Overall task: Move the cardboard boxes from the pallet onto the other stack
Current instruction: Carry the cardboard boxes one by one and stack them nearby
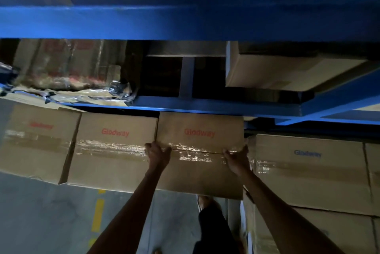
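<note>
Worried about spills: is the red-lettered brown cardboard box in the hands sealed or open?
Sealed: glossy clear tape covers the closed flap seam of the red-lettered brown cardboard box.

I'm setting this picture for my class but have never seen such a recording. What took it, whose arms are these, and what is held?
No machine: the grip is a person's bare left hand and right hand. The picture comes from a camera worn on the head, looking forward and down. The hands clasp opposite sides of a taped cardboard box with red lettering. Two similar boxes sit to its left. To the right is another stack of boxes, the top one lettered in blue. Blue rack beams run overhead; floor with a yellow line shows below.
</note>
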Available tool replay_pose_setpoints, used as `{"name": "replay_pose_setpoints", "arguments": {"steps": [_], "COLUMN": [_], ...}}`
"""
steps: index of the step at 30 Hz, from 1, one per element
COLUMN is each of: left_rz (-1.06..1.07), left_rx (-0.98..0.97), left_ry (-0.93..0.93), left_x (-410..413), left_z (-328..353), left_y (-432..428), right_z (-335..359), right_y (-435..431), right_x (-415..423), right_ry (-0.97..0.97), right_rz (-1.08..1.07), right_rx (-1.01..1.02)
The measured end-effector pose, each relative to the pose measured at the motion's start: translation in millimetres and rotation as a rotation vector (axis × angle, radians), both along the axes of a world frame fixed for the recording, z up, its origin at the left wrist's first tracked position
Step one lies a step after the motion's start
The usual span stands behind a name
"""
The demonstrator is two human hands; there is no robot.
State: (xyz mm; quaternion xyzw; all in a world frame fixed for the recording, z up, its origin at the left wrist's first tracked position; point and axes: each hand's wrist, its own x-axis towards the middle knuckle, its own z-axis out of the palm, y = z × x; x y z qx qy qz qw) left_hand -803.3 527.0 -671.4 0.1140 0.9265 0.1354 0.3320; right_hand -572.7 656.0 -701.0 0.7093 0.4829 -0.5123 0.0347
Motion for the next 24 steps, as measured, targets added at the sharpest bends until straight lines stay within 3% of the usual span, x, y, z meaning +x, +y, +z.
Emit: {"name": "replay_pose_setpoints", "arguments": {"steps": [10, 18, 24], "left_rz": [-0.153, 0.057, 0.053], "left_rx": [0.004, 0.11, 0.194], "left_ry": [0.172, -0.053, -0.029], "left_x": [-3, 1, 25], "left_z": [-32, -34, -7], "left_y": [-1, 9, -35], "right_z": [-34, -32, -14], "right_y": [-2, -2, -55], "right_x": [10, 26, 66], "right_ry": [0.023, -0.018, -0.046], "right_rz": [-0.029, -0.011, -0.029], "right_rx": [0.053, 0.043, 0.049]}}
